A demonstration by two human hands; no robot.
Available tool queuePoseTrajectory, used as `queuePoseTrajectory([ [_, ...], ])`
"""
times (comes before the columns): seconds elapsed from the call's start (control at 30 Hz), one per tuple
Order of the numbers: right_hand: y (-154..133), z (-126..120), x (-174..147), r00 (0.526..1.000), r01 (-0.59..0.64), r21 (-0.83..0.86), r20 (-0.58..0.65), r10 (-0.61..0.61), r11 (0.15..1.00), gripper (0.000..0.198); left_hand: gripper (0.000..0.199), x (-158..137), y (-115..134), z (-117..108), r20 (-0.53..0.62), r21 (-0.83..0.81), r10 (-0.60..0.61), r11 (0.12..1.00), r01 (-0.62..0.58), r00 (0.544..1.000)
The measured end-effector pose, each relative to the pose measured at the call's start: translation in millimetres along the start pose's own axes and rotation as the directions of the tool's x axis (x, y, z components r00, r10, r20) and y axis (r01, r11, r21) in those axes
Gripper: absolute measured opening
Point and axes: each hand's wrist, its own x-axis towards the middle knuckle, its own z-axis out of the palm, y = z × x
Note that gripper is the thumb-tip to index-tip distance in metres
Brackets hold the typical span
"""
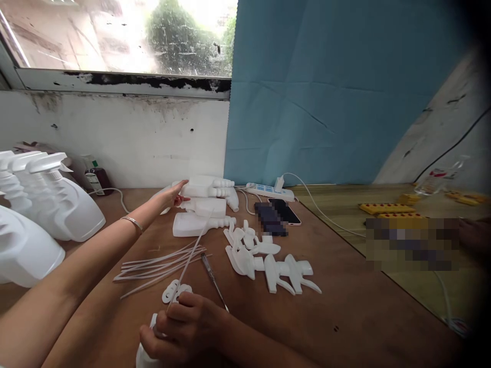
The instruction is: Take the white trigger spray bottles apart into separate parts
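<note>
Working on flat brown tabletop (345, 317). At white plastic bottles (187, 225) lying toward the back, holding out spread-fingered left hand (178, 194); can't tell if touching. With right hand (192, 327), gripping mostly hidden white plastic piece (143, 358) plus thin white tube (194, 250), slanting up and forward. Pinch low; avoid kinking.

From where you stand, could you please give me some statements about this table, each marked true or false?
1. A bracelet circles the left wrist. True.
2. The screwdriver lies between the thin tubes and the spray heads. True.
3. The left grip holds the screwdriver. False: it is at the lying white bottles.
4. The right grip holds a white plastic piece. True.
5. The spray heads are stacked inside a box. False: they lie on the brown table.
</note>
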Motion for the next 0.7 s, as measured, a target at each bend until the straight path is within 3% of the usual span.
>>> queuePoseTrajectory([
  [0.17, 3, 2, -3, 0.999, -0.039, -0.039, 0.022, 0.040, 0.998, 0.021, 0.043, -30, -12, -18, -0.014, 0.172, 0.166, 0.972, -0.162, 0.986],
  [0.37, 8, -3, -1, 0.987, -0.128, -0.351, 0.048, 0.154, 0.928, 0.020, 0.037, -102, -75, -49, 0.208, 0.178, 0.388, 0.888, -0.425, 0.898],
  [0.43, 11, -4, -1, 0.978, -0.171, -0.398, 0.044, 0.205, 0.901, 0.022, 0.036, -127, -96, -60, 0.393, 0.092, 0.466, 0.838, -0.538, 0.793],
  [0.5, 14, -4, 0, 0.965, -0.214, -0.415, 0.051, 0.258, 0.884, 0.022, 0.038, -147, -114, -67, 0.602, 0.029, 0.435, 0.826, -0.563, 0.670],
  [0.57, 17, -2, 0, 0.952, -0.240, -0.427, 0.074, 0.298, 0.872, 0.022, 0.049, -161, -128, -69, 0.709, 0.056, 0.371, 0.818, -0.573, 0.600],
  [0.63, 19, 1, -1, 0.938, -0.260, -0.415, 0.104, 0.330, 0.872, 0.023, 0.066, -167, -140, -64, 0.706, 0.098, 0.363, 0.800, -0.591, 0.608],
  [0.7, 19, 5, -2, 0.926, -0.275, -0.389, 0.141, 0.351, 0.879, 0.023, 0.066, -166, -150, -57, 0.657, 0.115, 0.395, 0.788, -0.604, 0.641],
])
